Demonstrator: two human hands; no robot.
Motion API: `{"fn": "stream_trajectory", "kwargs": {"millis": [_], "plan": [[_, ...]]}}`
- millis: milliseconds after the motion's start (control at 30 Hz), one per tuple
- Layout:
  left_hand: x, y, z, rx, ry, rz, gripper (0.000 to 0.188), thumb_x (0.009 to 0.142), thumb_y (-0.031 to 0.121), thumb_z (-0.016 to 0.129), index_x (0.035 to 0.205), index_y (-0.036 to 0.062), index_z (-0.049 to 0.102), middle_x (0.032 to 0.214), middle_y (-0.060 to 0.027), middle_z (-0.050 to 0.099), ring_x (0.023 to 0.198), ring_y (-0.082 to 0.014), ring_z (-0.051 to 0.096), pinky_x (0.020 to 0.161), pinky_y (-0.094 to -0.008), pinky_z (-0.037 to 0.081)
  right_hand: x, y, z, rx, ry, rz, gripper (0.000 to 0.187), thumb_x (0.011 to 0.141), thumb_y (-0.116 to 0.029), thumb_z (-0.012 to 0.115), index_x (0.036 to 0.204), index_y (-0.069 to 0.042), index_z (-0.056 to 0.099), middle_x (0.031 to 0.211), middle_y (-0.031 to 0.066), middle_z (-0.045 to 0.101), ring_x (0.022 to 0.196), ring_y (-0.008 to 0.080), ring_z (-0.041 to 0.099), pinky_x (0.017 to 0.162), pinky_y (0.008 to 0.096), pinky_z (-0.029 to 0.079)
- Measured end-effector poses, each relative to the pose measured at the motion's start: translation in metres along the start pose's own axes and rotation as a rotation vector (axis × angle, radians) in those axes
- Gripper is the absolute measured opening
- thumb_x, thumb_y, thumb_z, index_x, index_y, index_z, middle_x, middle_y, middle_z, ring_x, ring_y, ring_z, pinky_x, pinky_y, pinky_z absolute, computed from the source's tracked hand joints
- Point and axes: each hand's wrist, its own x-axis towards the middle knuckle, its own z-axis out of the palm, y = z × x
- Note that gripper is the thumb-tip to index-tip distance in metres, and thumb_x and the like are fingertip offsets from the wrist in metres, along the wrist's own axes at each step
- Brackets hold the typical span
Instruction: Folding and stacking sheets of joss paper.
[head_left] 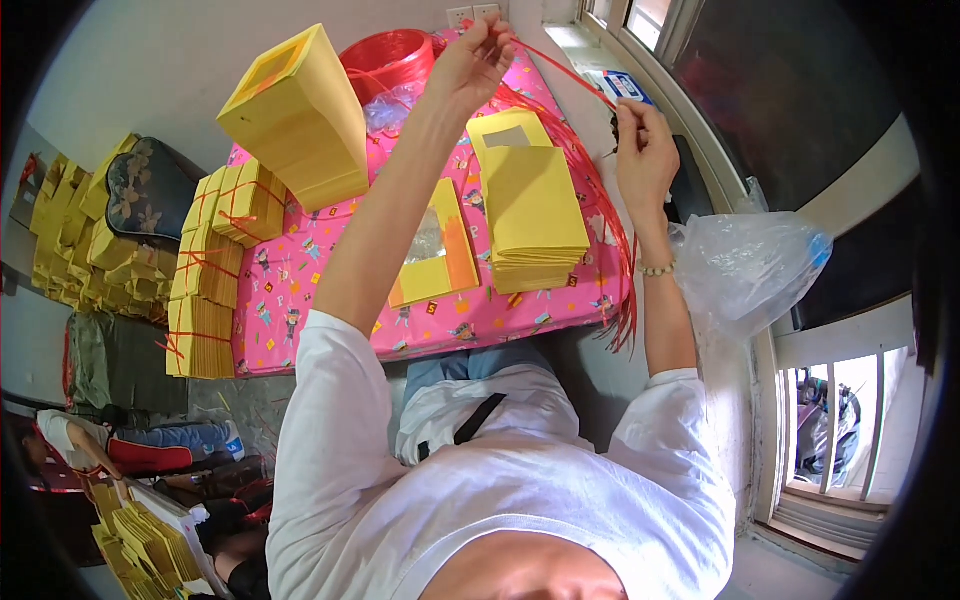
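Note:
A thin red plastic strip (562,68) runs taut between my two raised hands, above the far right part of the table. My left hand (482,62) pinches it near the far edge, and my right hand (645,150) grips its other end closer to the window. Below them a bunch of loose red strips (598,205) trails along the table's right side and hangs off the front corner. A stack of folded yellow paper pieces (535,210) lies beneath, between my forearms. Partly behind my left forearm is a flat yellow piece with a clear window (432,262).
The table has a pink patterned cover (480,330). A tall yellow paper stack (315,140) and red-tied bundles (205,270) stand left; a red coil (395,55) sits behind. A plastic bag (750,265) hangs by the window. Another person (75,435) is at lower left.

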Motion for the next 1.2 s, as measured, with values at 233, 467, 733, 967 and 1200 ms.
{"fn": "stream_trajectory", "kwargs": {"millis": [233, 467, 733, 967, 1200], "plan": [[-0.020, -0.013, 0.005, 0.279, -0.177, 0.195, 0.020, 0.094, 0.021, 0.052, 0.103, 0.0033, 0.057, 0.090, -0.0037, 0.059, 0.083, -0.0146, 0.058, 0.076, -0.0278, 0.050, -0.002, -0.031, 0.020, 0.578, -0.427, 0.383, 0.030, 0.094, -0.029, 0.053, 0.105, -0.003, 0.063, 0.078, -0.0004, 0.059, 0.056, 0.0059, 0.050, 0.054, 0.0201, 0.041], [-0.077, -0.022, 0.017, 0.537, -0.243, 0.220, 0.025, 0.092, 0.020, 0.056, 0.105, -0.0011, 0.060, 0.090, -0.0069, 0.065, 0.079, -0.0135, 0.062, 0.074, -0.0271, 0.051, 0.010, -0.036, 0.032, 1.114, -0.345, 0.634, 0.030, 0.095, -0.030, 0.052, 0.104, -0.004, 0.064, 0.083, -0.0030, 0.059, 0.065, 0.0029, 0.052, 0.060, 0.0182, 0.044], [-0.116, -0.027, -0.058, 0.228, 0.065, 0.126, 0.022, 0.090, 0.024, 0.060, 0.106, 0.0102, 0.060, 0.098, -0.0018, 0.064, 0.082, -0.0098, 0.059, 0.068, -0.0249, 0.051, -0.036, 0.002, 0.009, 0.830, -0.270, 0.797, 0.030, 0.093, -0.031, 0.055, 0.099, -0.003, 0.064, 0.079, -0.0031, 0.057, 0.061, 0.0032, 0.050, 0.056, 0.0188, 0.042], [-0.152, -0.062, -0.108, 0.153, 0.316, -0.006, 0.023, 0.089, 0.027, 0.062, 0.106, 0.0105, 0.060, 0.091, 0.0011, 0.063, 0.070, -0.0074, 0.055, 0.059, -0.0220, 0.046, -0.090, 0.039, 0.003, 0.602, -0.273, 0.931, 0.030, 0.091, -0.034, 0.059, 0.079, -0.006, 0.060, 0.063, -0.0047, 0.052, 0.055, 0.0036, 0.047, 0.051, 0.0183, 0.038], [-0.160, -0.080, -0.122, 0.061, 0.475, -0.085, 0.022, 0.088, 0.027, 0.064, 0.104, 0.0118, 0.061, 0.086, 0.0046, 0.063, 0.064, -0.0070, 0.054, 0.055, -0.0220, 0.044, -0.109, 0.058, 0.008, 0.657, -0.264, 1.048, 0.030, 0.090, -0.034, 0.059, 0.075, -0.008, 0.059, 0.063, -0.0033, 0.054, 0.053, 0.0036, 0.047, 0.051, 0.0178, 0.038]]}}
